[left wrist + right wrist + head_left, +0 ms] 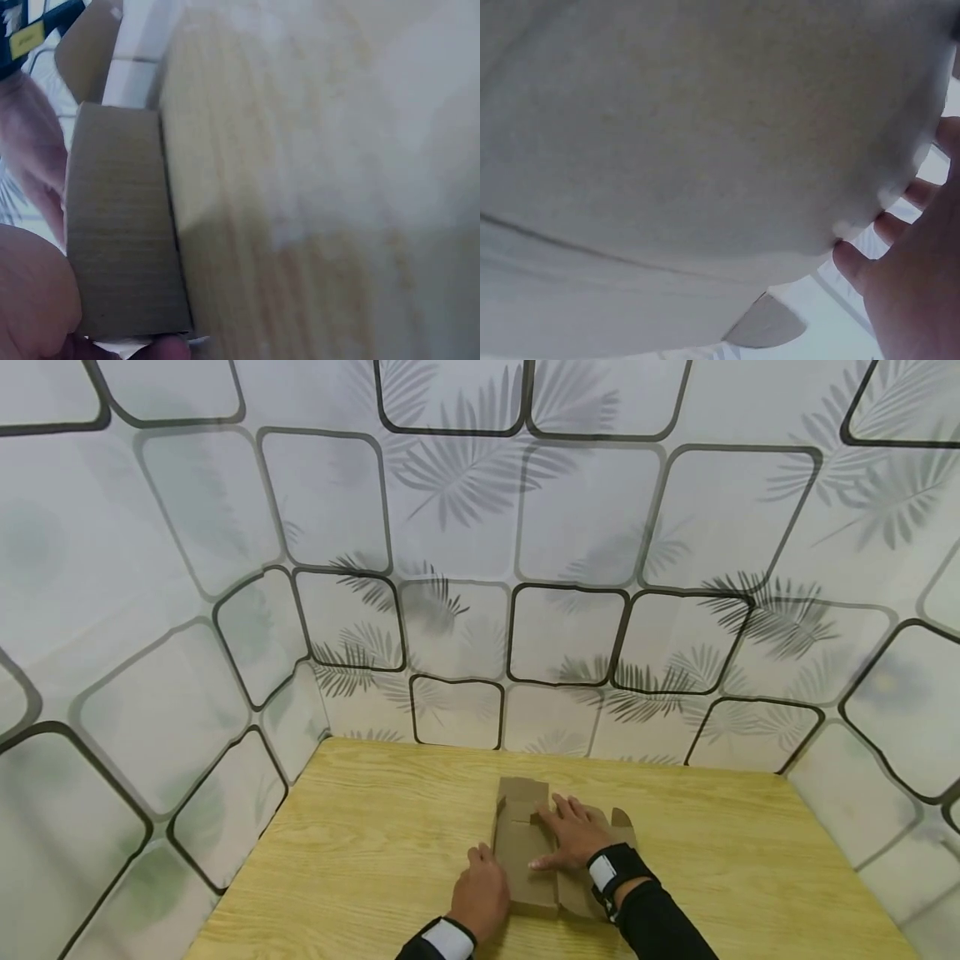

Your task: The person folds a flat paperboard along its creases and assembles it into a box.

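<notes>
A partly folded brown cardboard box (521, 852) lies on the table in the head view, with an end flap standing out at its far side. My left hand (480, 893) grips its left side, fingers curled against the edge; the left wrist view shows that narrow side wall (124, 225) with fingertips at its lower end. Across the top, my right hand (573, 839) spreads its fingers and rests on the cardboard, thumb stretched out to the left. Close up in the right wrist view, a broad cardboard panel (667, 135) hides most of the box, and a small rounded tab (765, 322) sticks out.
The wood-grain table (360, 835) extends to both sides of the box. Patterned white curtains (457, 627) with dark outlines and leaf prints enclose the table's back and sides. Both wrists wear black straps.
</notes>
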A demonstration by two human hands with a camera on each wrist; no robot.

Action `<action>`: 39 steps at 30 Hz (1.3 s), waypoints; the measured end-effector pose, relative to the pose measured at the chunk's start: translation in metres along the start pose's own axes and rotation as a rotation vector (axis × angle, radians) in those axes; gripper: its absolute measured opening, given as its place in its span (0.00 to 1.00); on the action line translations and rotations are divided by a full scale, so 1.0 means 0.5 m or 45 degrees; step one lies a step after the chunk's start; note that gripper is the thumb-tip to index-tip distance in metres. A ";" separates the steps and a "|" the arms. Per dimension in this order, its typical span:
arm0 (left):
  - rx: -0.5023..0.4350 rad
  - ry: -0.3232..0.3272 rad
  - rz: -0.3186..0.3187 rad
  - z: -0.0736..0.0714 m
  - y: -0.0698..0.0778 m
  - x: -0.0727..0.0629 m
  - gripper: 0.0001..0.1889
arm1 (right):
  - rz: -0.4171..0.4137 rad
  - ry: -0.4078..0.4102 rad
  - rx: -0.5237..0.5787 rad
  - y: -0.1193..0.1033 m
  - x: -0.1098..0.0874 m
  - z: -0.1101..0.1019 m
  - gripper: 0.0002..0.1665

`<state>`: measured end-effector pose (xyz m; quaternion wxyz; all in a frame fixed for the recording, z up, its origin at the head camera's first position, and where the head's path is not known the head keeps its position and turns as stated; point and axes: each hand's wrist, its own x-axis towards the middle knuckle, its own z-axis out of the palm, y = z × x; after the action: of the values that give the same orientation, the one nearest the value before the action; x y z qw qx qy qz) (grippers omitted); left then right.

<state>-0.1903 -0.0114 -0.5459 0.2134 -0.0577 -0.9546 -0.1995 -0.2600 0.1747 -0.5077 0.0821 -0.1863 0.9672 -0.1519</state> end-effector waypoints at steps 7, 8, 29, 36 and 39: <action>-0.201 -0.196 -0.083 0.007 -0.016 0.059 0.14 | -0.021 0.031 0.000 0.006 0.003 0.015 0.67; -0.248 -0.216 -0.098 0.012 -0.020 0.071 0.14 | -0.017 0.035 -0.006 0.006 0.004 0.017 0.68; -0.710 -0.494 0.144 0.057 -0.092 0.149 0.05 | -0.038 0.124 0.042 0.033 0.010 0.032 0.64; -0.694 -0.487 0.085 0.057 -0.088 0.145 0.21 | -0.089 0.144 0.056 0.027 0.009 0.024 0.64; -0.706 -0.477 0.074 0.057 -0.087 0.143 0.24 | -0.121 0.157 0.079 0.028 0.009 0.021 0.62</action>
<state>-0.2745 -0.0378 -0.5544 0.0160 -0.1764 -0.8847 -0.4313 -0.2664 0.1826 -0.5225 0.0207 -0.2196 0.9553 -0.1966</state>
